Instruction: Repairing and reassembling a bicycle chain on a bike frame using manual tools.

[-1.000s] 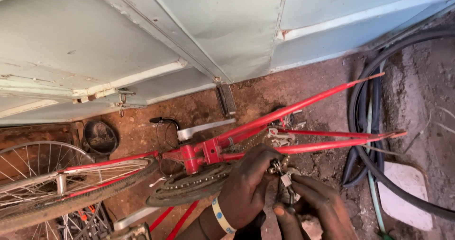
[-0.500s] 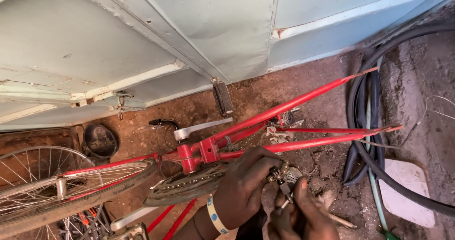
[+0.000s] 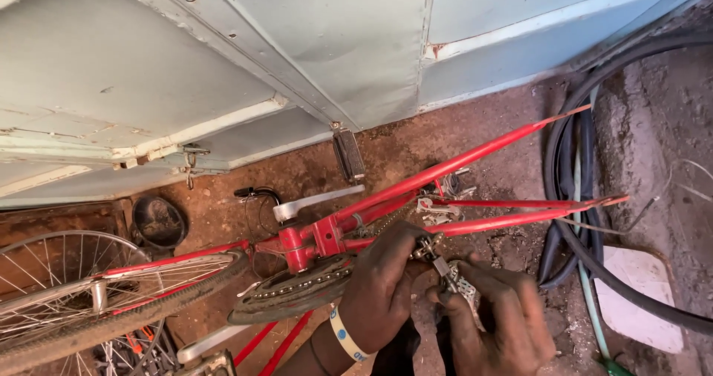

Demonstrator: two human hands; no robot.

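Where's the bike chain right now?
Head view, lower centre: the chain sits pinched between the left hand and right hand, just right of the chainring, below the red frame tubes.

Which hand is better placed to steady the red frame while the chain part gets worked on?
Probably the left hand: it already rests against the red frame beside the chainring. The right hand is busy gripping the small metal chain part.

A pale blue-grey sheet-metal wall [image 3: 319, 42] fills the upper area, its panels seamed and spotted with rust. A hasp [image 3: 191, 162] hangs on the left section. The floor [image 3: 490, 123] is bare, reddish-brown packed earth. Black rubber tyres [image 3: 631, 272] lie coiled at the right, beside a flat white slab [image 3: 642, 294]. Daylight is even and soft.
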